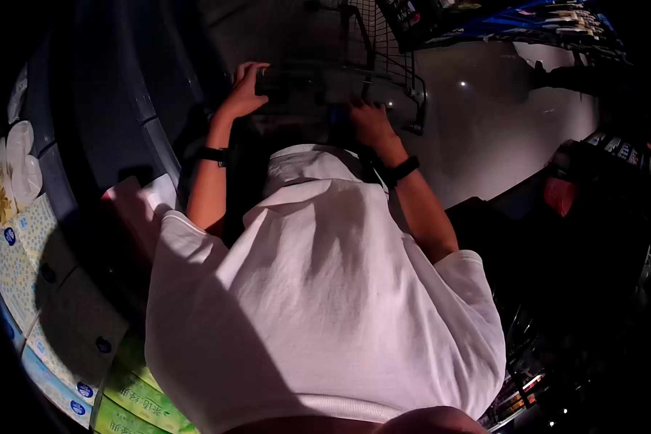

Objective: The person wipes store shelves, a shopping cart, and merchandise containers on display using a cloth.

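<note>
Right hand [373,124], with the wire shopping cart [385,43] just beyond.

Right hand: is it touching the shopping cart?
Cannot tell. In the head view, the right hand appears close to the shopping cart, but shadow hides any contact or gap.

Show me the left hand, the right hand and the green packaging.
Left hand [244,95], head view: back of the hand.
Right hand [375,126], head view: back of the hand.
Green packaging [139,393], head view: printed side.
</note>
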Motion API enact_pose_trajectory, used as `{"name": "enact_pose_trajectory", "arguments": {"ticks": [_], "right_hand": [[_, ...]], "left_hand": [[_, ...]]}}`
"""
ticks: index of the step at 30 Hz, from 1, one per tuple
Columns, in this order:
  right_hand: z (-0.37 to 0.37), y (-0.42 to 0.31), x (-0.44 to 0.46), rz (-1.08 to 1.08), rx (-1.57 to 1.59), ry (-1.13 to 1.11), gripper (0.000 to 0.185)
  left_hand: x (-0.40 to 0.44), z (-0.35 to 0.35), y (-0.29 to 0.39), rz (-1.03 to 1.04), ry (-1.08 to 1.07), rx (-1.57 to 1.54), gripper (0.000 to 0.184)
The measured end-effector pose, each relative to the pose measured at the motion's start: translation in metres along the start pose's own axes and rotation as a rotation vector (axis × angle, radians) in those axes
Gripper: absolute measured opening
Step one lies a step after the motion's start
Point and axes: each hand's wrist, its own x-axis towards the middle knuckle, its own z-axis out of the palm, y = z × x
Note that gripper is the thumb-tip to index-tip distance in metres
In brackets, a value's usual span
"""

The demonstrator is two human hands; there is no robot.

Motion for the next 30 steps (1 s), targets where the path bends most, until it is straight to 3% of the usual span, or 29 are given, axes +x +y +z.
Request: {"name": "enact_pose_trajectory", "arguments": {"ticks": [2,3,5,7,10,11,13,14,19,23,25,27,28,29,30], "right_hand": [[-0.021,0.003,-0.013,-0.017,0.086,-0.028,0.048],[-0.032,0.006,-0.024,-0.033,0.171,-0.061,0.049],[-0.026,0.037,-0.055,0.005,0.034,0.042,0.047],[-0.025,0.07,-0.075,0.006,-0.046,-0.027,0.046],[-0.015,0.069,-0.077,0.025,-0.132,0.002,0.045],[-0.031,0.058,-0.073,0.081,-0.103,-0.1,0.042],[-0.016,0.055,-0.068,0.01,-0.115,0.036,0.04],[-0.008,0.051,-0.064,0.005,-0.102,0.064,0.038],[-0.009,-0.01,-0.024,-0.098,-0.081,0.018,0.036],[0.007,-0.072,0.022,-0.221,-0.019,0.004,0.043],[0.03,-0.113,0.044,-0.291,0.026,0.159,0.035],[0.037,-0.119,0.042,-0.242,0.086,0.235,0.032],[0.021,-0.11,0.034,-0.27,0.132,0.097,0.036],[0.018,-0.101,0.028,-0.276,0.143,0.051,0.044],[0.007,-0.092,0.016,-0.274,0.177,0.021,0.046]], "left_hand": [[-0.003,0.014,-0.032,-0.2,0.11,-0.087,0.081],[0.0,0.002,-0.004,-0.359,0.115,-0.039,0.086],[0.005,0.021,-0.019,-0.359,0.208,-0.079,0.088],[0.009,0.057,-0.056,-0.379,0.198,-0.041,0.081],[-0.003,0.049,-0.073,-0.286,-0.11,-0.385,0.063],[-0.011,0.03,-0.05,-0.251,-0.222,-0.398,0.064],[-0.024,0.049,-0.032,-0.369,-0.212,-0.762,0.063],[-0.022,0.051,-0.03,-0.382,-0.239,-0.736,0.075],[-0.034,0.042,-0.005,-0.41,-0.243,-0.865,0.086],[-0.035,0.042,0.005,-0.466,-0.313,-1.174,0.1],[-0.035,0.052,0.006,-0.404,-0.369,-1.332,0.102],[-0.035,0.063,0.007,-0.593,-0.385,-1.186,0.099],[-0.031,0.05,0.025,-0.629,-0.41,-1.127,0.102],[-0.026,0.05,0.024,-0.622,-0.453,-0.974,0.104],[-0.021,0.057,0.022,-0.494,-0.331,-0.833,0.103]]}}
